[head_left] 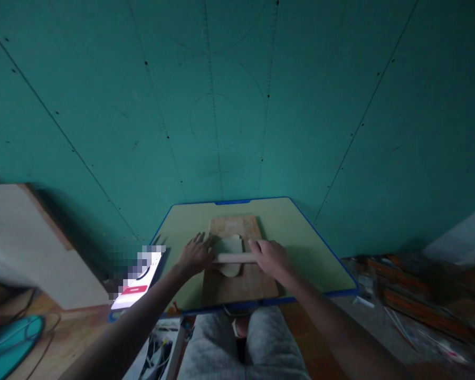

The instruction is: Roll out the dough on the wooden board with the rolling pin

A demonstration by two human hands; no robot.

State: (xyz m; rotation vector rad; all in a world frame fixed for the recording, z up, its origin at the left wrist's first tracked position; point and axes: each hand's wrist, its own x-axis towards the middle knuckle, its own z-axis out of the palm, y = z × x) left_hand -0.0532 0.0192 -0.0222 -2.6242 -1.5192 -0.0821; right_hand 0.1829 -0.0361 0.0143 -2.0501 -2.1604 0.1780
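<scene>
A pale wooden rolling pin [235,258] lies crosswise over a flat sheet of dough [229,244]. The dough rests on a wooden cutting board [237,290], its edges showing above and below the pin. My left hand [197,252] is closed around the pin's left end. At the other end, my right hand [272,257] grips the pin with the thumb laid along it. Both palms cover the pin's tips.
Under the board is a pale table with a blue rim [328,253], against a green wall [237,116]. A lit screen [136,285] stands at the table's left edge. A box of cables [160,351] sits below; clutter [415,311] lies on the right.
</scene>
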